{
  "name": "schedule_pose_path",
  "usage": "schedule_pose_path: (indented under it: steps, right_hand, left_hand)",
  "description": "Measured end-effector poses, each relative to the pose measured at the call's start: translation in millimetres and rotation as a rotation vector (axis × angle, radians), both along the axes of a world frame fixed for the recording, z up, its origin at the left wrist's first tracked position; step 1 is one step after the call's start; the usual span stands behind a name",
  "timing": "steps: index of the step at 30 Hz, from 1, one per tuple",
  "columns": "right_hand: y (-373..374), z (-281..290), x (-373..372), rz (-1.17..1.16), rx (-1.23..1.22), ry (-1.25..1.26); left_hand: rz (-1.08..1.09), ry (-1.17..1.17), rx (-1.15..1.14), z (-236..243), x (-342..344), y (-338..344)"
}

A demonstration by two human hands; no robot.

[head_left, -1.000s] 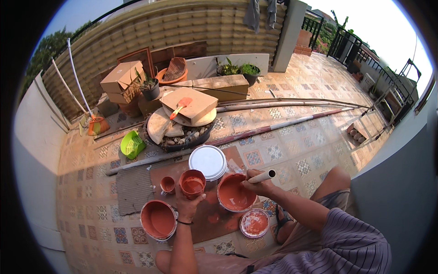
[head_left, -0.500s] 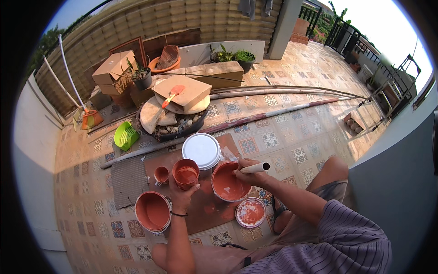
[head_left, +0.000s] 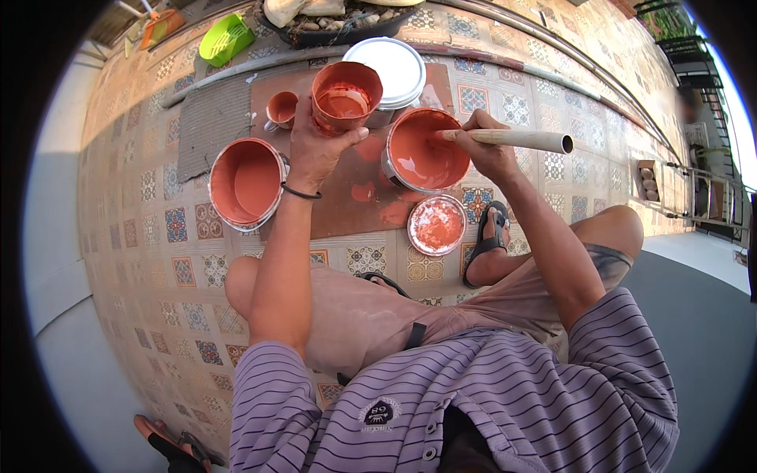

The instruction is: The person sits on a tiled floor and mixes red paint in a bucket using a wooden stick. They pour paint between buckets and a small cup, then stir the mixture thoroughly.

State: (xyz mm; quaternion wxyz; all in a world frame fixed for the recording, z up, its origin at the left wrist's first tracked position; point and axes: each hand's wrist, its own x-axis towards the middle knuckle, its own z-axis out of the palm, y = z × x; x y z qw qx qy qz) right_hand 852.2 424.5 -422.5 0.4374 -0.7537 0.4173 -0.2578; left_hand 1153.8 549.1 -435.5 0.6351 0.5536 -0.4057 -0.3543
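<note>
My left hand (head_left: 317,154) is closed around a paint-smeared cup-like container (head_left: 347,96) with reddish-brown paint inside. In my right hand (head_left: 490,147) is a pale hollow pipe (head_left: 527,140), its inner end over or in the paint of a bucket (head_left: 394,164); whether it touches the paint I cannot tell. A second bucket (head_left: 248,183) of the same paint stands left of my left wrist. Just beyond that wrist is a small mug (head_left: 281,109) with paint in it. A round, paint-covered lid (head_left: 437,225) lies nearer to me than the right bucket.
A bucket with a white lid (head_left: 386,67) stands behind the containers on a brown board (head_left: 347,213). Grey corrugated cardboard (head_left: 213,134) lies at left. Farther off are a green plastic basket (head_left: 225,39), long poles (head_left: 544,79) and a stone-filled planter (head_left: 339,31). Another person's foot (head_left: 165,437) shows at lower left.
The view has tipped down toward my lap, so everything sits higher in the picture. Both hands keep their hold; the pipe now lies more level, pointing right.
</note>
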Motion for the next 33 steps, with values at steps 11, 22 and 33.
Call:
schedule_pose_path:
  steps: [11, 22, 33]
  right_hand:
    - [-1, 21, -27, 0.043, 0.049, 0.196]
    - [17, 21, -18, 0.115, 0.176, 0.177]
    - [12, 10, -11, 0.141, 0.119, 0.274]
  left_hand:
    - [-0.021, -0.002, -0.014, 1, -1, -2]
    - [0.007, -0.053, 0.004, 0, 1, 0]
    - [0.008, -0.065, 0.016, -8, 4, -3]
